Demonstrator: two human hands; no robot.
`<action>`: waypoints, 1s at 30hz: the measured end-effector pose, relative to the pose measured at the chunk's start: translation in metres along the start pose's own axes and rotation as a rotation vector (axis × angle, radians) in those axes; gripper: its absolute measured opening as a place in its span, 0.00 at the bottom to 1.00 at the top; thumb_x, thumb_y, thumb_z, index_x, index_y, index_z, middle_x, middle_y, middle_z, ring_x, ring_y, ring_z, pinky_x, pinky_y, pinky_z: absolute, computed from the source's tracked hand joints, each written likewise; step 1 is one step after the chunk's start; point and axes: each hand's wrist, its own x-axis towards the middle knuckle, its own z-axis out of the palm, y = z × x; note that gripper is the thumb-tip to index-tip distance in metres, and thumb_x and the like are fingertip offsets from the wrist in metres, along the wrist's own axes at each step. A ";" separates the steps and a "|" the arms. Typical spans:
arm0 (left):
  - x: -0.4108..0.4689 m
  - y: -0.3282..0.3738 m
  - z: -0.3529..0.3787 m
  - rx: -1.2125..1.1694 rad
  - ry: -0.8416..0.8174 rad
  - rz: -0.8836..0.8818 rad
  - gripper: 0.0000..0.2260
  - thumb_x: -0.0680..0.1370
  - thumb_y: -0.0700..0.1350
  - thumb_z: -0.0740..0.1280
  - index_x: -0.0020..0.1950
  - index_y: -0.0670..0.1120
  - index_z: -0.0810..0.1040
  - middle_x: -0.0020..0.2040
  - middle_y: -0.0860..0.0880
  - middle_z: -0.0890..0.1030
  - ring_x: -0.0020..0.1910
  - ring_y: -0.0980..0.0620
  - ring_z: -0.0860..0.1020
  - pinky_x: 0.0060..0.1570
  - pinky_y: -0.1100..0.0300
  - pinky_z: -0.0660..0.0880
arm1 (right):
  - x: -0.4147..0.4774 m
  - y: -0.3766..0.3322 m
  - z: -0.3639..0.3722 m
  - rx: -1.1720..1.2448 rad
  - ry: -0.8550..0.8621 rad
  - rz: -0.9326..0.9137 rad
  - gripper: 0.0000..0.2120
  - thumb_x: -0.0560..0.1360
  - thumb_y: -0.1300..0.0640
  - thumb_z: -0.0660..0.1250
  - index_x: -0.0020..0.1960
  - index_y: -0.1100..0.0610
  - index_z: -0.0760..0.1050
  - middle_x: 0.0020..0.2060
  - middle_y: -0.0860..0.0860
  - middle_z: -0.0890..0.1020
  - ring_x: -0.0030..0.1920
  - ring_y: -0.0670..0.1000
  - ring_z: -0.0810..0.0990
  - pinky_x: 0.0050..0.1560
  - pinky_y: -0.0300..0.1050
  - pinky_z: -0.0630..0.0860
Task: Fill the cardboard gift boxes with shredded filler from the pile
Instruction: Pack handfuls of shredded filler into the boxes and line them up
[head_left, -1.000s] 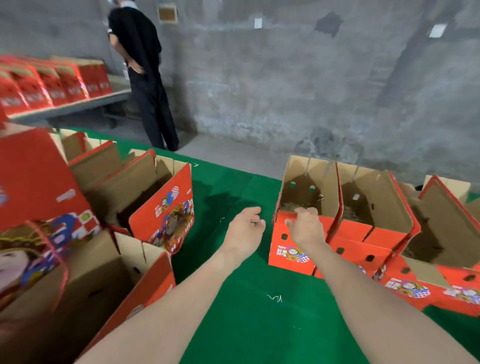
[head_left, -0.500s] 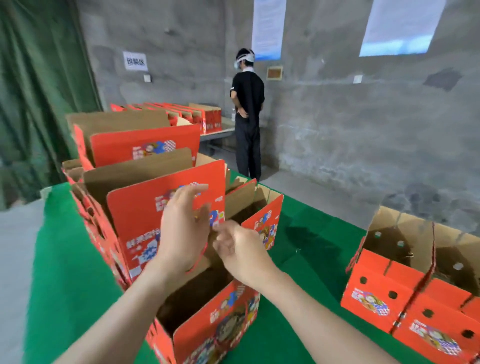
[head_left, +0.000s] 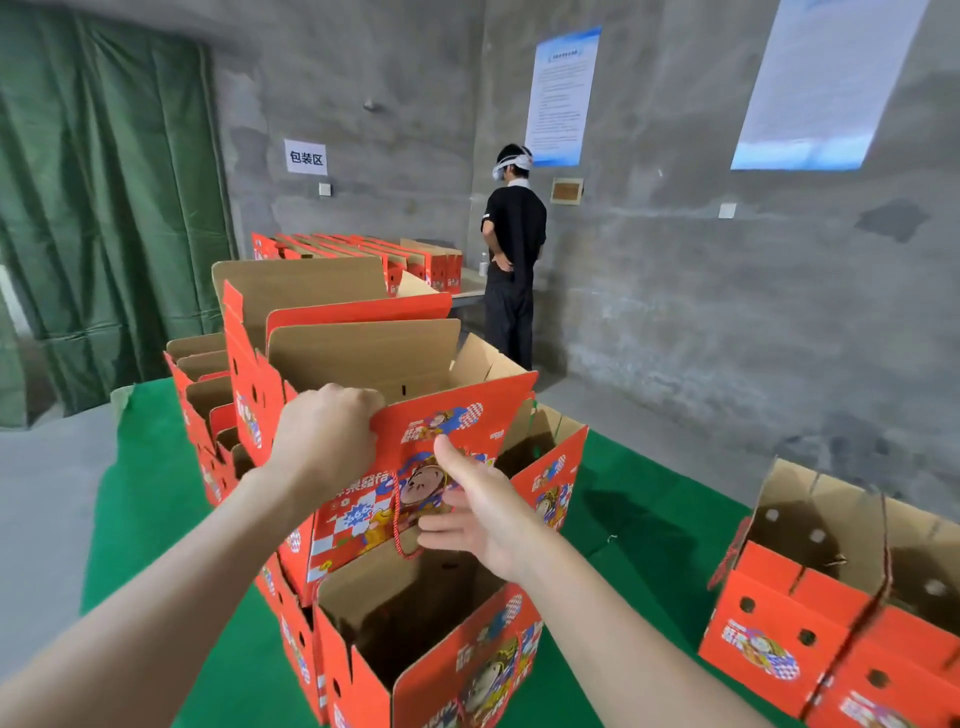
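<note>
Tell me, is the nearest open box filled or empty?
Appears empty: nearest box shows bare cardboard walls, nothing visible inside; its bottom is shadowed.

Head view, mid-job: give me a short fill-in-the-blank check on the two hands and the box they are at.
1. The left hand grips the gift box by its ____ edge.
2. The right hand is ____, fingers straight, near the box's red cord handle.
3. The boxes stand on a ____ table cover.

Missing words: top; open; green.
</note>
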 end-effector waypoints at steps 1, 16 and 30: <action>-0.005 0.009 -0.006 0.001 0.079 0.063 0.05 0.70 0.40 0.66 0.44 0.47 0.79 0.41 0.47 0.82 0.42 0.43 0.80 0.39 0.59 0.72 | -0.002 -0.006 -0.003 0.106 -0.028 0.010 0.19 0.67 0.37 0.69 0.48 0.47 0.70 0.46 0.55 0.75 0.50 0.61 0.79 0.49 0.55 0.80; -0.058 0.151 -0.122 -0.593 0.274 0.646 0.23 0.77 0.58 0.57 0.57 0.43 0.80 0.55 0.46 0.81 0.56 0.48 0.77 0.59 0.53 0.71 | -0.160 -0.054 -0.114 0.251 0.446 -0.373 0.13 0.70 0.72 0.53 0.47 0.63 0.73 0.37 0.59 0.78 0.34 0.55 0.78 0.31 0.48 0.77; -0.112 0.295 -0.103 -0.758 0.015 0.766 0.26 0.74 0.38 0.67 0.71 0.41 0.65 0.67 0.39 0.70 0.66 0.42 0.68 0.67 0.50 0.63 | -0.403 0.028 -0.272 -0.433 0.927 -0.090 0.08 0.77 0.60 0.64 0.55 0.61 0.76 0.42 0.53 0.81 0.40 0.51 0.79 0.43 0.43 0.77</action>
